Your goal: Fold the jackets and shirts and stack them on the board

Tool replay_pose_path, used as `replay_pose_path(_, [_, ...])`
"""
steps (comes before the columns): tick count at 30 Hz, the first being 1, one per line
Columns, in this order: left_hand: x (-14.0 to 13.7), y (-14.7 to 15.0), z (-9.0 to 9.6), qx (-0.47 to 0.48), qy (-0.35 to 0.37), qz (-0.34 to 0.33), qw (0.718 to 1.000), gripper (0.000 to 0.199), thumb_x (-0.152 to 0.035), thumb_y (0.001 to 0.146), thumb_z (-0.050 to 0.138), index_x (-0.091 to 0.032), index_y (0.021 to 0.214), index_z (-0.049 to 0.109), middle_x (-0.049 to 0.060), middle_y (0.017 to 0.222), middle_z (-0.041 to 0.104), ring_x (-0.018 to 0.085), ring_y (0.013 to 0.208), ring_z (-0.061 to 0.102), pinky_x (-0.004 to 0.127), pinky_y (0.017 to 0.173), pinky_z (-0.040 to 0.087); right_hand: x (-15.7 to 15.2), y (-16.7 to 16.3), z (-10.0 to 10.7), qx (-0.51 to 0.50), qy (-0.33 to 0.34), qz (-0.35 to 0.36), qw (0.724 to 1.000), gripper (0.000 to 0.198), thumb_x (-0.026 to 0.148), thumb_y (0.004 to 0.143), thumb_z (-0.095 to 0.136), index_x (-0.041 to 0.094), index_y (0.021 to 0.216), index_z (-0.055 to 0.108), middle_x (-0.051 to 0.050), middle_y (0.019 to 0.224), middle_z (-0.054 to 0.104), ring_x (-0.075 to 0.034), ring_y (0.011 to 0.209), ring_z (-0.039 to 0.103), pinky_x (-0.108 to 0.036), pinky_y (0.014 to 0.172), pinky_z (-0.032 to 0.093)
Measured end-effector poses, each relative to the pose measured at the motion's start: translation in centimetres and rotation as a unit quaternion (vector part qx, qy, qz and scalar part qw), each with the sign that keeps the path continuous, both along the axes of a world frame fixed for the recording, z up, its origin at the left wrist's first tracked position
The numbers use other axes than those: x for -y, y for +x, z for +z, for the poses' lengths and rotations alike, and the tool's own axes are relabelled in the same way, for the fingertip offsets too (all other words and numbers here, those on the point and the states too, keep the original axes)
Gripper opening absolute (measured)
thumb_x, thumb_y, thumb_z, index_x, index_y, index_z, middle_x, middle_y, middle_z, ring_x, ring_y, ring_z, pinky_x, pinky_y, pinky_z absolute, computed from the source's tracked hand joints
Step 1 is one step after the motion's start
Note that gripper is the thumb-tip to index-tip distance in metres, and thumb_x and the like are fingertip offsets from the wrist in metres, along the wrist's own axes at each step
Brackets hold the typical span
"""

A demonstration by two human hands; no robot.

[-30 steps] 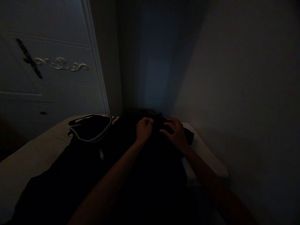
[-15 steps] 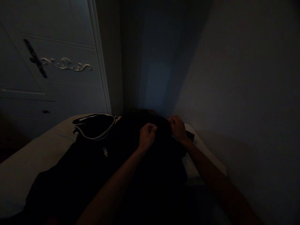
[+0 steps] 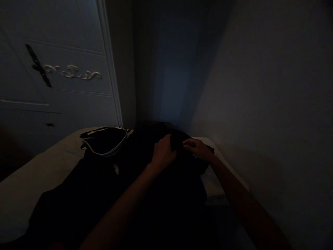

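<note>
A black garment with small light lettering lies spread out, its folds mostly lost in the dark. At its far left gapes an opening with a light-coloured trim. My left hand is closed on the dark cloth at the garment's far middle, its fingertips partly hidden. Just right of it, my right hand has its fingers bent inward, thumb and fingertips pinching the same dark cloth. The exact part they grip is too dark to make out.
Under the garment is a pale padded surface, with its edge and corner showing at right. A white panelled door or cabinet front with a dark handle stands back left. A plain wall rises close on the right.
My right hand has come in from the garment's right edge toward my left hand. My left hand has turned palm down, from a raised pinch onto the cloth.
</note>
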State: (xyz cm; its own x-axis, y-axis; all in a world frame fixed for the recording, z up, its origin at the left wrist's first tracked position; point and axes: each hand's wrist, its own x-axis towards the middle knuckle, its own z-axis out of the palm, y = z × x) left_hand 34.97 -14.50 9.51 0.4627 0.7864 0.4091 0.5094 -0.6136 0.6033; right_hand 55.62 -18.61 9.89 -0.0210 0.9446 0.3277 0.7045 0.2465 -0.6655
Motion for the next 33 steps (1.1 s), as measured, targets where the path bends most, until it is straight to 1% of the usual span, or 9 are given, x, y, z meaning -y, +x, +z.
replay_pose_path(2, [0.1, 0.2, 0.8, -0.051, 0.117, -0.091, 0.988, 0.078, -0.01, 0.073, 0.059, -0.015, 0.147, 0.034, 0.018, 0.15, 0.042, 0.031, 0.141, 0.035, 0.051, 0.108, 0.031, 0.8, -0.1, 0.4, -0.007, 0.005, 0.02, 1.0, 0.028, 0.04, 0.083, 0.06, 0.021, 0.097, 0.074, -0.006, 0.1, 0.074, -0.023, 0.093, 0.068, -0.039, 0.09, 0.05])
replay_pose_path(4, [-0.4, 0.4, 1.5, -0.093, 0.156, -0.185, 0.966, 0.078, -0.007, 0.074, 0.055, -0.019, 0.148, 0.033, 0.014, 0.155, 0.037, 0.028, 0.147, 0.023, 0.053, 0.112, 0.024, 1.5, -0.1, 0.8, -0.015, -0.001, 0.043, 0.999, 0.029, 0.04, 0.084, 0.059, 0.021, 0.099, 0.075, -0.005, 0.099, 0.074, -0.023, 0.092, 0.068, -0.039, 0.089, 0.051])
replay_pose_path(9, [-2.3, 0.1, 2.5, -0.096, 0.106, -0.281, 0.949, 0.045, -0.015, 0.081, 0.056, -0.022, 0.125, 0.061, 0.01, 0.122, 0.067, 0.026, 0.113, 0.061, 0.042, 0.099, 0.042, 2.4, 0.3, 0.8, -0.046, 0.019, 0.036, 0.998, 0.031, 0.039, 0.081, 0.064, 0.023, 0.106, 0.073, -0.005, 0.107, 0.073, -0.024, 0.101, 0.067, -0.039, 0.094, 0.049])
replay_pose_path(13, [-2.6, 0.2, 2.1, -0.054, 0.107, -0.208, 0.971, 0.024, -0.014, 0.079, 0.06, -0.024, 0.097, 0.072, 0.007, 0.099, 0.073, 0.026, 0.1, 0.063, 0.04, 0.094, 0.044, 2.2, -0.4, 0.3, -0.099, 0.06, -0.018, 0.993, 0.028, 0.035, 0.077, 0.067, 0.02, 0.1, 0.067, -0.006, 0.096, 0.072, -0.021, 0.088, 0.068, -0.036, 0.084, 0.052])
replay_pose_path(17, [-2.3, 0.8, 2.2, 0.092, -0.004, -0.125, 0.988, 0.021, -0.015, 0.08, 0.058, -0.022, 0.095, 0.071, 0.005, 0.097, 0.073, 0.021, 0.094, 0.064, 0.035, 0.091, 0.048, 2.5, -2.3, -0.7, -0.054, 0.037, 0.013, 0.998, 0.015, 0.023, 0.077, 0.062, 0.02, 0.092, 0.06, -0.003, 0.088, 0.071, -0.019, 0.083, 0.068, -0.033, 0.079, 0.052])
replay_pose_path(20, [-2.6, 0.8, 3.2, 0.22, -0.043, -0.035, 0.974, 0.018, -0.018, 0.081, 0.058, -0.018, 0.095, 0.07, 0.004, 0.096, 0.073, 0.02, 0.092, 0.065, 0.032, 0.089, 0.049, 3.2, -3.7, -1.3, -0.009, -0.009, 0.061, 0.998, 0.02, 0.016, 0.081, 0.055, 0.021, 0.099, 0.059, -0.003, 0.086, 0.072, -0.018, 0.08, 0.069, -0.033, 0.077, 0.052])
replay_pose_path(25, [-4.5, -1.1, 4.4, 0.276, -0.052, 0.023, 0.96, 0.013, -0.022, 0.079, 0.061, -0.017, 0.088, 0.07, 0.003, 0.085, 0.071, 0.019, 0.083, 0.065, 0.029, 0.08, 0.049, 4.3, -2.3, -0.3, -0.013, 0.065, -0.032, 0.997, 0.017, 0.03, 0.083, 0.058, 0.022, 0.098, 0.062, -0.005, 0.09, 0.072, -0.02, 0.086, 0.068, -0.037, 0.083, 0.052])
replay_pose_path(29, [-7.6, -4.7, 4.8, 0.384, -0.128, 0.15, 0.902, 0.014, -0.023, 0.076, 0.066, -0.014, 0.088, 0.068, 0.002, 0.077, 0.065, 0.016, 0.072, 0.061, 0.026, 0.07, 0.049, 6.0, 2.8, 1.9, -0.061, 0.148, -0.142, 0.977, 0.02, 0.038, 0.078, 0.062, 0.021, 0.09, 0.065, -0.005, 0.087, 0.07, -0.021, 0.082, 0.066, -0.036, 0.077, 0.052])
replay_pose_path(33, [-11.2, -9.4, 6.0, 0.513, -0.182, 0.237, 0.805, 0.015, -0.02, 0.079, 0.062, -0.015, 0.092, 0.065, 0.0, 0.077, 0.062, 0.012, 0.065, 0.058, 0.025, 0.065, 0.05, 7.1, 9.0, 3.4, -0.166, 0.275, -0.314, 0.893, 0.023, 0.038, 0.073, 0.066, 0.023, 0.09, 0.061, -0.005, 0.084, 0.065, -0.02, 0.078, 0.063, -0.034, 0.07, 0.051])
